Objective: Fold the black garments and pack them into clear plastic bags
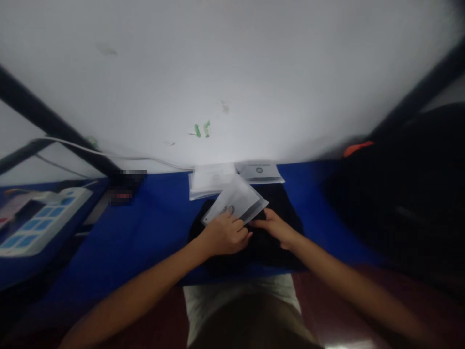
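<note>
My left hand (225,235) grips the near left end of a clear plastic packing bag (238,198) with a round printed mark. The bag lies tilted over a folded black garment (265,242) on the blue table (145,228). My right hand (273,225) pinches the bag's near right edge, fingers resting on the black fabric. Both forearms reach in from the bottom of the view.
Two stacks of flat plastic bags (210,180) (259,172) lie against the white wall. A white power strip (39,220) with blue switches sits at the left, with a cable (109,155) along the wall. A dark heap of garments (407,194) fills the right side.
</note>
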The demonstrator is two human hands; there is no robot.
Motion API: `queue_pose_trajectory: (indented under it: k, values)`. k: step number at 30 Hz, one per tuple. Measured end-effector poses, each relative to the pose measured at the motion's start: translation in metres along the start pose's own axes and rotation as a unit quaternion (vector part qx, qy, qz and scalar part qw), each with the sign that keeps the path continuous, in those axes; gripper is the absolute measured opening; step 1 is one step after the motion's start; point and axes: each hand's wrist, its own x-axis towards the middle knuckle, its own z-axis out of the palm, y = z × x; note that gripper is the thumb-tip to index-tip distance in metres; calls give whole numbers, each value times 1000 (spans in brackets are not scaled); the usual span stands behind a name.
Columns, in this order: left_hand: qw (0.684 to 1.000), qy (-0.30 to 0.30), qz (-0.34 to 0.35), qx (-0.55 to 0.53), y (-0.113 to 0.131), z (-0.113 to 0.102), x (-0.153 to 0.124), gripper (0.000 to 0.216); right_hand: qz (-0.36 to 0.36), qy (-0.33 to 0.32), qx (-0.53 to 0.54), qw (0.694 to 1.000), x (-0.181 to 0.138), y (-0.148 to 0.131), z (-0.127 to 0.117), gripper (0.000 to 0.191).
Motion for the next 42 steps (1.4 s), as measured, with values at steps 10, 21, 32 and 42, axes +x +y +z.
queue_pose_trajectory:
  k: [10, 21, 32, 42]
  values:
    - [971, -219, -92, -2, 17, -11, -22, 23, -44, 96, 107, 989, 13, -2, 8, 30]
    - [988, -137, -67, 22, 34, -11, -10, 14, -36, 91, 147, 984, 30, 11, 27, 34]
    - [992, -104, -75, 21, 35, -16, 3, 18, -107, 27, -34, 993, 45, 14, 25, 21]
    - [998, -9, -49, -42, 38, -15, -8, 18, 29, 33, 239, 970, 29, 4, 44, 24]
